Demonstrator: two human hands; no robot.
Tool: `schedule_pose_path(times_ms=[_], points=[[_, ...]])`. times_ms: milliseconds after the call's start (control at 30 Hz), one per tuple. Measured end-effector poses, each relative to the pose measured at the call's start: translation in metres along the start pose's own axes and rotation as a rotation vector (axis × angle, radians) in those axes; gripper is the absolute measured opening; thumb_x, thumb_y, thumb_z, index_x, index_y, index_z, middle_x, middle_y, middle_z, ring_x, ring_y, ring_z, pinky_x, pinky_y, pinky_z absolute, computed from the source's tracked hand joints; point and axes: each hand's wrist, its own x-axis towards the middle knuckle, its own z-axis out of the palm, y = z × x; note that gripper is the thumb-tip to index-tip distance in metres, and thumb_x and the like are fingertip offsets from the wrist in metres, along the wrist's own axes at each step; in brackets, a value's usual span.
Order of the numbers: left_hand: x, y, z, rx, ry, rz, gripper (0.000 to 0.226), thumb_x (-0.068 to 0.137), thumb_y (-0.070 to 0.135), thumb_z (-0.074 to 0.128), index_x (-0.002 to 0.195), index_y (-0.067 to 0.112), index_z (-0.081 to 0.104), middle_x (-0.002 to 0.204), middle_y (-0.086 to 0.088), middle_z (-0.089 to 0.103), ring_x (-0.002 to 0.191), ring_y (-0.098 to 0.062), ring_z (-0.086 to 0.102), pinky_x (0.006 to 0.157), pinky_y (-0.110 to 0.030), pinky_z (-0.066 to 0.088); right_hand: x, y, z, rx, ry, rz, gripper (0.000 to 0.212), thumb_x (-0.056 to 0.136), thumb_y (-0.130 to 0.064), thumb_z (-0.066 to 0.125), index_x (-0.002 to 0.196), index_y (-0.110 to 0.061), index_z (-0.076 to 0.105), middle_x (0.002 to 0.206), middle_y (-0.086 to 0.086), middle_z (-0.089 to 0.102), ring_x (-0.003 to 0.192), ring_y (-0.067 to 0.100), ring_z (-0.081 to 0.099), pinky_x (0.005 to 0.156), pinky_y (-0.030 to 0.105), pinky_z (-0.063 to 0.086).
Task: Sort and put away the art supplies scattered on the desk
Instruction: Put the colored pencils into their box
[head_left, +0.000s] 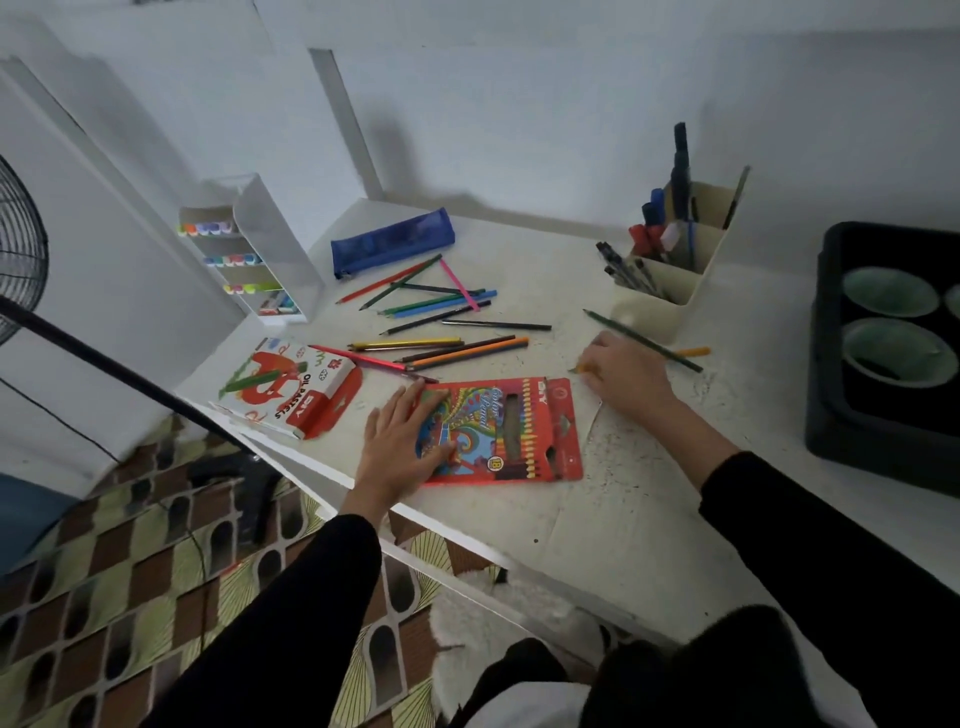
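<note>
Pencil box (498, 431) is pressed flat on the bench (623, 519) by the left hand (400, 441), fingers (415, 400) straight. At its two o'clock, a pencil (575, 369) looks pinched under the curled right hand (623, 379). It is judged light, stiff and apt to roll, so best gripped mid-shaft. Loose pencils (441, 304) are left at twelve.

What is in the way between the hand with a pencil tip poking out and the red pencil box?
Nothing I can see. Only bare desk lies between the right hand, with its pencil, and the pencil box. The left hand lies flat on the box's other end, outside that gap.
</note>
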Motion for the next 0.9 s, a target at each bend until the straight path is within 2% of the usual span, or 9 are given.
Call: schedule_pose_path(times_ms=[67, 167, 300, 433, 567, 667, 800, 900], points=[[0.0, 0.0, 0.001, 0.004, 0.004, 0.003, 0.085, 0.071, 0.079, 0.025, 0.146, 0.04, 0.024, 0.157, 0.007, 0.014, 0.144, -0.021, 0.012, 0.115, -0.05, 0.002, 0.003, -0.005, -0.002, 0.025, 0.022, -0.028, 0.012, 0.091, -0.02, 0.055, 0.098, -0.018, 0.065, 0.104, -0.001, 0.057, 0.096, 0.019, 0.057, 0.074, 0.034, 0.05], [0.001, -0.003, 0.001, -0.004, 0.01, 0.005, 0.087, 0.07, 0.083, 0.023, 0.146, 0.04, 0.026, 0.157, 0.007, 0.015, 0.143, -0.022, 0.015, 0.115, -0.051, 0.004, 0.003, -0.016, -0.013, 0.173, 0.164, -0.135, 0.01, 0.091, -0.019, 0.056, 0.098, -0.016, 0.063, 0.096, -0.002, 0.063, 0.088, 0.016, 0.057, 0.07, 0.03, 0.048], [0.001, -0.005, 0.002, -0.011, 0.021, 0.012, 0.091, 0.068, 0.089, 0.017, 0.145, 0.041, 0.026, 0.156, 0.007, 0.017, 0.143, -0.021, 0.018, 0.115, -0.05, 0.004, -0.011, -0.038, -0.043, 0.438, 0.38, -0.275, 0.012, 0.093, -0.011, 0.053, 0.104, -0.01, 0.057, 0.09, -0.002, 0.062, 0.067, 0.007, 0.051, 0.06, 0.012, 0.04], [0.002, -0.005, 0.002, 0.001, 0.022, 0.009, 0.09, 0.068, 0.088, 0.02, 0.144, 0.04, 0.028, 0.156, 0.006, 0.019, 0.141, -0.021, 0.02, 0.114, -0.05, 0.008, -0.028, -0.049, -0.056, 0.695, 0.533, -0.271, 0.012, 0.096, -0.006, 0.045, 0.106, -0.005, 0.051, 0.083, -0.004, 0.057, 0.072, 0.007, 0.056, 0.06, 0.02, 0.05], [0.002, -0.005, 0.002, 0.01, 0.023, 0.008, 0.083, 0.071, 0.08, 0.026, 0.144, 0.04, 0.029, 0.156, 0.006, 0.019, 0.141, -0.02, 0.021, 0.114, -0.049, 0.009, -0.042, -0.044, -0.043, 0.966, 0.621, -0.034, 0.009, 0.099, -0.006, 0.041, 0.103, -0.008, 0.049, 0.079, -0.004, 0.058, 0.062, 0.006, 0.055, 0.056, 0.018, 0.049], [0.003, -0.005, 0.002, 0.002, 0.026, 0.008, 0.082, 0.071, 0.079, 0.026, 0.144, 0.041, 0.029, 0.155, 0.006, 0.02, 0.141, -0.02, 0.021, 0.113, -0.049, 0.009, -0.052, -0.033, -0.023, 1.104, 0.668, 0.21, 0.008, 0.099, -0.009, 0.04, 0.101, -0.01, 0.048, 0.079, -0.002, 0.06, 0.062, 0.007, 0.058, 0.056, 0.019, 0.05], [0.003, -0.006, 0.002, -0.006, 0.027, 0.008, 0.082, 0.072, 0.078, 0.025, 0.144, 0.04, 0.029, 0.155, 0.006, 0.02, 0.141, -0.021, 0.022, 0.114, -0.049, 0.008, -0.068, -0.018, 0.004, 1.302, 0.711, 0.603, 0.013, 0.101, -0.01, 0.036, 0.099, -0.014, 0.048, 0.083, 0.005, 0.063, 0.056, 0.003, 0.06, 0.053, 0.018, 0.051], [0.003, -0.006, 0.002, -0.027, 0.037, 0.016, 0.08, 0.073, 0.077, 0.024, 0.144, 0.04, 0.029, 0.155, 0.006, 0.021, 0.141, -0.02, 0.023, 0.114, -0.049, 0.008, -0.078, -0.007, 0.008, 1.414, 0.801, 0.752, 0.022, 0.101, -0.01, 0.034, 0.088, -0.021, 0.047, 0.081, 0.005, 0.062, 0.049, 0.003, 0.058, 0.052, 0.019, 0.051]])
